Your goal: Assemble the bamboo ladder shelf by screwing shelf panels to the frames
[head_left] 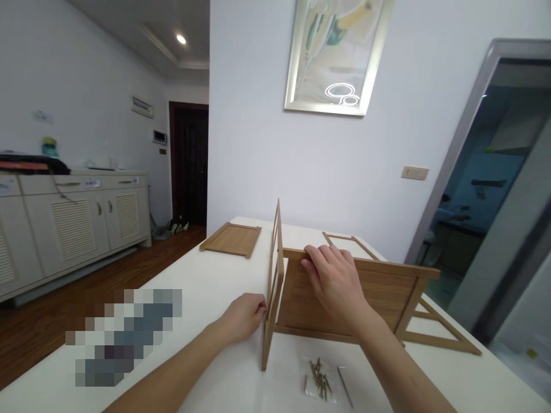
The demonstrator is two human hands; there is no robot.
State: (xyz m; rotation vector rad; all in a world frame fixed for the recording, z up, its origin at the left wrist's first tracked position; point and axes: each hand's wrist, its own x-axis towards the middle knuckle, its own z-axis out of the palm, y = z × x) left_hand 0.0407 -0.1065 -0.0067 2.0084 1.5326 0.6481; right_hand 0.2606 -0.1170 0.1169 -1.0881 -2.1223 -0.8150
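Note:
A wooden panel [379, 292] with a raised border stands on its long edge on the white table. My right hand [333, 275] is closed over its top rail, fingers on the far side. At the panel's left end an open wooden side frame [275, 275] stands upright, meeting it roughly at a right angle. My left hand [245, 315] is closed in a fist against the frame's outer left face, low down; whatever its fingers hold is hidden. In front of the panel lie a clear plastic bag of brass-coloured screws [319, 378] and a hex key [345, 387].
Another wooden panel [232, 240] lies flat at the table's back left. An open wooden frame [447, 330] lies behind and right of the standing panel, its far end showing at the back. A pixelated patch covers something on the left of the white table [193, 292].

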